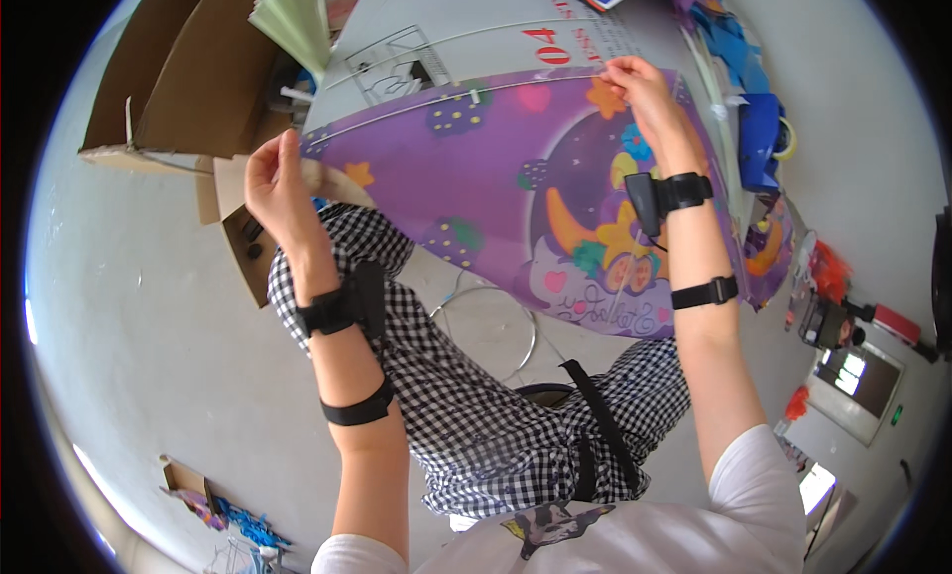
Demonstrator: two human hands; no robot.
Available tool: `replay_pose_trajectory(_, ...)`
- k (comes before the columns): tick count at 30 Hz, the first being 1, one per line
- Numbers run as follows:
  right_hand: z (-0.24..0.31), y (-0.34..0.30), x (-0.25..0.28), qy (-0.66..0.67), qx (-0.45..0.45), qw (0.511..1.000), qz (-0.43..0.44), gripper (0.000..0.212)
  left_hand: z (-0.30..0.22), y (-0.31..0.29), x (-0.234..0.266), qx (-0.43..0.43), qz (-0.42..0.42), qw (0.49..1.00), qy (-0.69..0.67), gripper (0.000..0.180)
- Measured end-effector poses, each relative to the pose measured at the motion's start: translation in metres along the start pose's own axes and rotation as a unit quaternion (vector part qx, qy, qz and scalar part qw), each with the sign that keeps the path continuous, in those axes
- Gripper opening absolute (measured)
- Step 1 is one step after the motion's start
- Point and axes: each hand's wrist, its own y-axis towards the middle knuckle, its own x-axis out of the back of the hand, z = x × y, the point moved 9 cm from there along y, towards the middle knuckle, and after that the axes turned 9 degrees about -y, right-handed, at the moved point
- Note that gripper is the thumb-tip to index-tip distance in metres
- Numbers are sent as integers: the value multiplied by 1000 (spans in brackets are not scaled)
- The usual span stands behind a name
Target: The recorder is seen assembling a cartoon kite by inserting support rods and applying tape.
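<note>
The head view has a broad, thin purple sheet with cartoon moon, star and cloud prints (466, 177) spread between your hands, above your black-and-white checked trousers (496, 425). Expect it to be light, limp and slick, easily creased; it probably folds wherever it isn't supported. A slim white rod or taut cord (535, 81) (you can't tell which here) runs along its top edge and looks like the steadier grip, best taken near both ends with fingertips.

The sheet lies between your two hands, its body falling toward you and its right side passing beneath your right forearm. Your left hand (283, 192) pinches thumb to forefinger at the white line's left end; whether it catches the sheet too is unclear. Your right hand (650, 103) pinches the line at the upper right edge.

Beyond lies a grey-white printed surface (456, 24); to your left, a brown cardboard box (203, 73) and a pale green bundle of strips (288, 24); to your right, blue sheeting (759, 143).
</note>
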Motion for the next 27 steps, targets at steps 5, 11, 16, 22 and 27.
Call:
replay_pose_trajectory(5, 2, -2, 4, -7, 4, 1000, 4, 14, -4, -2, -5, -9, 4, 1000, 6, 18)
replay_pose_trajectory(11, -1, -2, 3, -12, -3, 1000, 9, 14, -4, -3, -1, 2, -3, 1000, 16, 19)
replay_pose_trajectory(16, 0, -4, 5, -11, -2, 1000, 8, 14, -5, -4, -3, -1, -7, 1000, 26, 19)
replay_pose_trajectory(22, 6, -5, 6, -15, 21, 1000, 0, 12, -1, -4, -3, 5, 1, 1000, 2, 18)
replay_pose_trajectory(27, 12, -2, 9, -51, 53, 997, -29, 11, 1, -5, -2, -4, -8, 999, 49, 19)
